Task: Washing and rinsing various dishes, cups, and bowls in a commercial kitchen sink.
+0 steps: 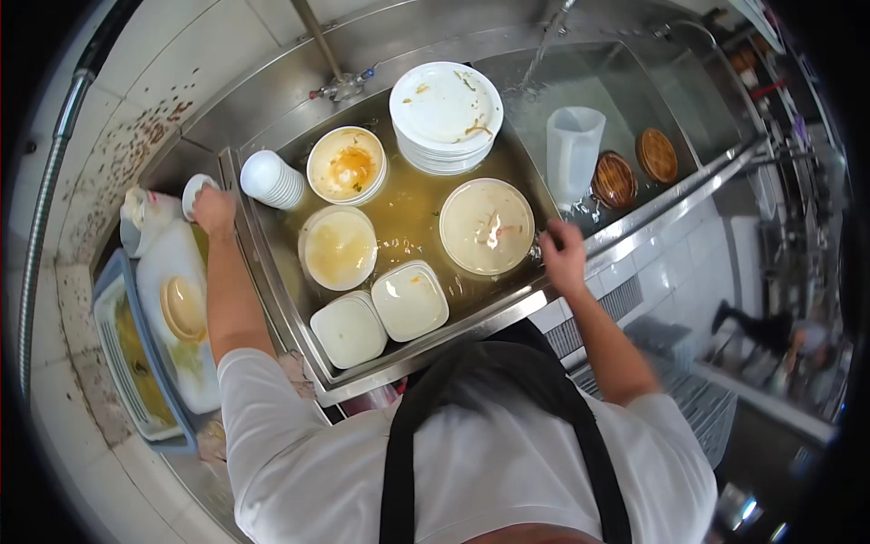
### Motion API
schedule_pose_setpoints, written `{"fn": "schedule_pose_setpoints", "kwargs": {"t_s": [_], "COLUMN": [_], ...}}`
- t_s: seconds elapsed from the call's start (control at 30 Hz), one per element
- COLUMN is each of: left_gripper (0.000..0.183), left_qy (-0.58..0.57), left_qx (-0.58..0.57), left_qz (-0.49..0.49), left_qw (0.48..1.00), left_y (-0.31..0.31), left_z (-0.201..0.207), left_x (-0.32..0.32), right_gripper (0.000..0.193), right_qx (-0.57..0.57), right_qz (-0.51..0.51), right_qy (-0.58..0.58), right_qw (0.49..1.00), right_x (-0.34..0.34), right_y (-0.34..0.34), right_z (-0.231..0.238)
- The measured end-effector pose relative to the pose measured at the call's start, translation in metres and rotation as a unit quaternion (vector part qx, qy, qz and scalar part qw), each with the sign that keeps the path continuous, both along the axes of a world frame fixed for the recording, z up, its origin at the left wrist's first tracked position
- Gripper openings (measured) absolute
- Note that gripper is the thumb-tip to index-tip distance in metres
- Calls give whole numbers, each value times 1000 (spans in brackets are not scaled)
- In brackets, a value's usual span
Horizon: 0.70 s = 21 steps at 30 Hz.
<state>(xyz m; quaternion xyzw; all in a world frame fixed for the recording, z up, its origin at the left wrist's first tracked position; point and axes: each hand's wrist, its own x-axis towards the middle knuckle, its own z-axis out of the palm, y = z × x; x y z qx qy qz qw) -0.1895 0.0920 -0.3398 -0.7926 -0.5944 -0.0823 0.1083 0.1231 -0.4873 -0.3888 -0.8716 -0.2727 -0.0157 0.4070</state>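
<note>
While the left hand (215,210) has its grip pinching a small white cup (194,192) just beyond the sink's (426,352) left edge, the right hand (565,257) curls at the front edge, its grip impossible to tell from here; stacked cups (272,179) occupy the back left corner.

- A commercial kitchen, its washing-up area.
- A long, divided steel sink (532,301) holds cloudy water (403,213).
- Stacked plates (446,104), cups (272,179) and bowls (487,227), some with food scraps (478,130), crowd it.
- A tap (341,88) stands behind; the wall (213,45) is tiled.
- Black apron (489,367) over a white shirt (308,444).
</note>
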Motion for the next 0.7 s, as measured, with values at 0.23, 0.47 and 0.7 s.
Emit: {"fn": "schedule_pose_setpoints", "kwargs": {"t_s": [0.23, 0.47, 0.7], "left_gripper": [22, 23, 24], "left_qy": [-409, -359, -174], "left_qx": [-154, -329, -365], "left_qz": [-129, -9, -85], "left_qw": [890, 873, 911], "left_y": [-204, -361, -349], "left_z": [-25, -38, -65], "left_x": [53, 56, 134], "right_gripper": [54, 77, 58], "right_qx": [60, -55, -373], "right_qz": [-144, 24, 293], "right_qy": [356, 476, 199], "right_qw": [921, 878, 858], "right_x": [184, 271, 342], "right_y": [69, 112, 58], "right_z": [-9, -114, -203]}}
